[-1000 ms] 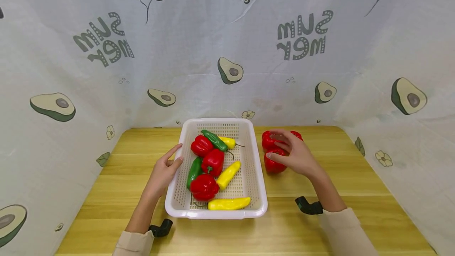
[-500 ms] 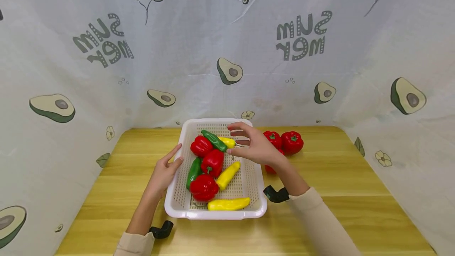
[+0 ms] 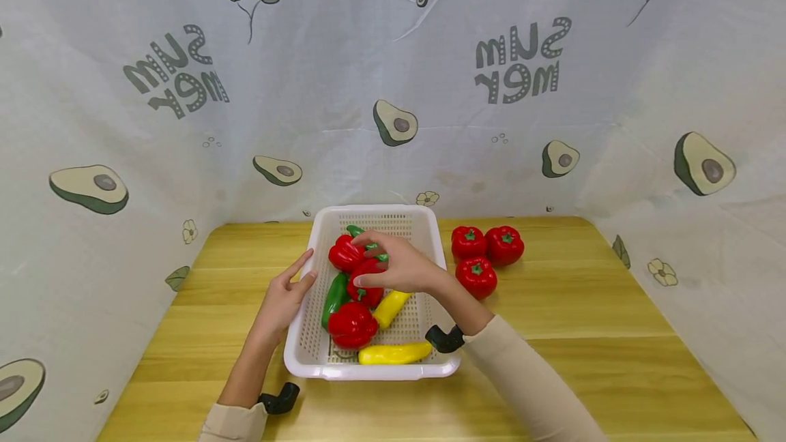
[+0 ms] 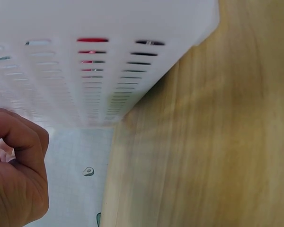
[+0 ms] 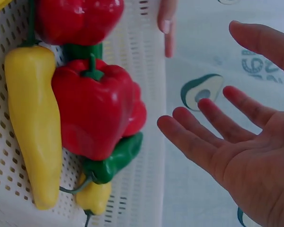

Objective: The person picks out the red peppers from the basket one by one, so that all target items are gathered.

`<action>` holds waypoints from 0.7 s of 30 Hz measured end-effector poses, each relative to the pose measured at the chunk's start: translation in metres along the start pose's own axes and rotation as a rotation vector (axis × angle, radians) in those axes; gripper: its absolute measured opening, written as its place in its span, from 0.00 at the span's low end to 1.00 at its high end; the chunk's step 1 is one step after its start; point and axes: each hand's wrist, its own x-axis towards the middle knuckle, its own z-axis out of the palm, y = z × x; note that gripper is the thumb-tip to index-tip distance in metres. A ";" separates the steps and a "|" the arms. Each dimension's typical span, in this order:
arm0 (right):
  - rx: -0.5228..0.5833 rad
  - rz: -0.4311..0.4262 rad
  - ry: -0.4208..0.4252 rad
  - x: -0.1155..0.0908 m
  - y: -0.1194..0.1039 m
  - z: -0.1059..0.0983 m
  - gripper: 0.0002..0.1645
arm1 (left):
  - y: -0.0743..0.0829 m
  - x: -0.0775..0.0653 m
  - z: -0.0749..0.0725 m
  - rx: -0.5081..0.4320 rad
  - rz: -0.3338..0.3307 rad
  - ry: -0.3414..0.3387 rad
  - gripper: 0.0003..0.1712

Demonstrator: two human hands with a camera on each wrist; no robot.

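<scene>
My left hand (image 3: 284, 299) holds the left rim of a white perforated plastic basket (image 3: 374, 372), thumb and index finger over the edge. In the left wrist view its other fingers (image 4: 23, 137) curl beside the basket wall. Above the basket hovers my right hand (image 3: 405, 266), fingers spread and empty, overlapping two red bell peppers (image 3: 346, 253) in the head view. A third red bell pepper (image 3: 353, 326) lies nearer. Also in the basket are a green pepper (image 3: 334, 300), a second green one (image 3: 354, 230) partly hidden, and yellow peppers (image 3: 396, 353). The right wrist view shows a long yellow pepper (image 5: 33, 127) close up.
To the right of the basket, three red bell peppers (image 3: 476, 277) are grouped on the wooden table (image 3: 552, 305). A pale cloth (image 3: 331, 74) printed with avocados hangs behind and at both sides.
My right hand has moved left from the red bell peppers on the table to over the basket, leaving all three in view. The left hand keeps its place on the rim.
</scene>
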 end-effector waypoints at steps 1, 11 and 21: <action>-0.005 0.008 -0.014 0.001 0.001 0.003 0.39 | 0.000 0.000 0.000 0.003 0.002 -0.001 0.31; -0.073 0.084 -0.113 0.009 0.008 0.023 0.39 | -0.002 0.001 0.001 0.002 0.012 -0.004 0.30; -0.101 0.107 -0.212 0.007 0.006 0.029 0.37 | -0.001 0.000 -0.001 0.007 0.024 -0.006 0.31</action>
